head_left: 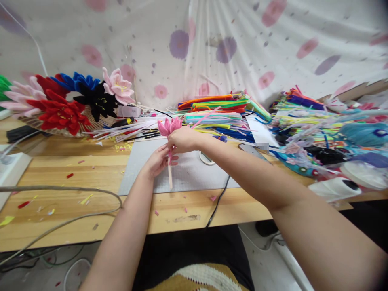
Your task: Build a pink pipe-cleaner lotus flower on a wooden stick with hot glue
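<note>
A pink flower (169,126) of fuzzy petals stands upright over the grey mat (194,180), its pale stem (170,178) pointing down. My left hand (158,161) holds it from the left, just below the petals, with some fingers showing behind the stem. Crossing in from the right, my right hand (182,140) is closed at the base of the petals, its fingertips against the flower. The two hands meet there, and my right hand hides part of the petals and upper stem.
Finished flowers (62,113) fill a woven basket at the left. Bundles of coloured pipe cleaners (215,106) lie behind the mat. A phone (253,151), a white spool (333,189) and bagged materials are at the right. Cables (60,188) cross the left side of the wooden table (103,173).
</note>
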Motion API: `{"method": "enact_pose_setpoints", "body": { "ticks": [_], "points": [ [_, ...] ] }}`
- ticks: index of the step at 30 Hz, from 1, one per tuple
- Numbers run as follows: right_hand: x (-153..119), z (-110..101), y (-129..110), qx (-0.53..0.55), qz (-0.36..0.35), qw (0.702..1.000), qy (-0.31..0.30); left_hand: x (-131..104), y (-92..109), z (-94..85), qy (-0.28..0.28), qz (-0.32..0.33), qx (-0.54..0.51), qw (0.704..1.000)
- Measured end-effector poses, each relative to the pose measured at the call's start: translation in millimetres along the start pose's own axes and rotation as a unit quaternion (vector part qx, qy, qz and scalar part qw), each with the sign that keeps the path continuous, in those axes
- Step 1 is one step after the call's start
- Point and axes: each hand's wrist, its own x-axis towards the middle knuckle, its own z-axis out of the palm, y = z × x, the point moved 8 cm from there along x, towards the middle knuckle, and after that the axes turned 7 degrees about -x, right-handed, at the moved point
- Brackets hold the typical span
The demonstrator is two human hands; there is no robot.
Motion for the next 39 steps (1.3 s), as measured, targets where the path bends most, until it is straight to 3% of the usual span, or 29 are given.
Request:
{"method": "enact_pose_setpoints", "body": {
  "ticks": [10,20,29,35,39],
  "points": [
    [3,-4,-10,-0.052,-0.014,0.998,0.010,1,-1,2.8,-0.015,0.001,0.023,1.000],
    [3,-1,-8,-0.066,-0.036,0.997,0.011,-12,8,20.1,-0.144,-0.001,0.002,0.990],
    [1,-3,-13,-0.077,-0.037,0.996,0.009,-11,2,17.1,-0.160,0.030,0.066,0.985],
    [-1,-8,-12,-0.070,-0.042,0.996,0.028,-13,3,20.5,-0.153,0.020,0.064,0.986],
    [-2,-6,-15,-0.076,-0.066,0.995,0.009,-12,0,20.0,-0.151,0.010,0.054,0.987]
  ]
}}
